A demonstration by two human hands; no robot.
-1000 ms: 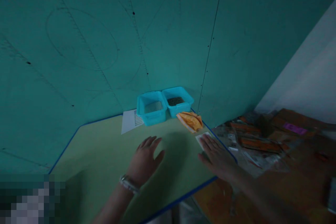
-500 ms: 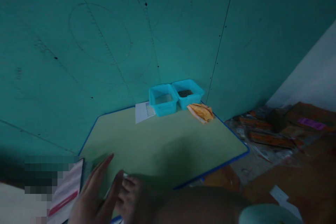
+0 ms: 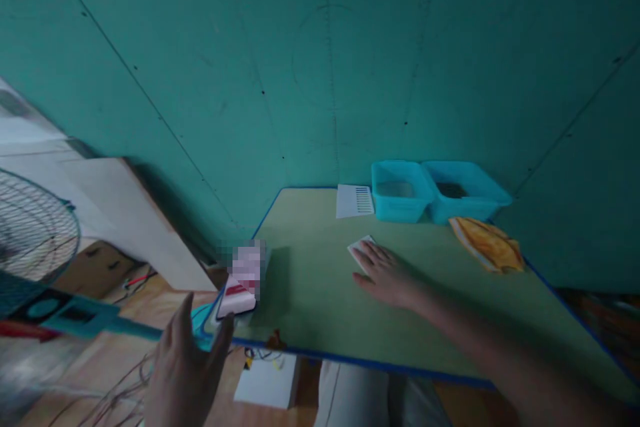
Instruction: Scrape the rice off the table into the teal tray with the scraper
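Observation:
My right hand [image 3: 390, 277] reaches in from the right and lies palm down on the table [image 3: 315, 267]. Its fingers are stretched over a small white card or folded paper [image 3: 356, 248], partly hidden beneath them, and the thumb is held apart. Off the table's left front corner, my left hand [image 3: 183, 363] hovers with thumb and fingers spread and nothing between them. Nearest to it is a pink-and-white slab-like object [image 3: 240, 295] with a red stripe, partly pixelated, at the table's left edge.
Two joined turquoise tubs [image 3: 400, 210] stand against the green wall [image 3: 200, 80]; the right one holds dark grains. A white sheet with slots [image 3: 347, 201] lies to their left, an orange cloth [image 3: 487, 245] to their right. A fan [image 3: 37, 233] stands at left.
The view has swung left, bringing the fan into sight. My hands, close together before, are now apart; the right, which had a small white piece at its fingers, now rests on the table.

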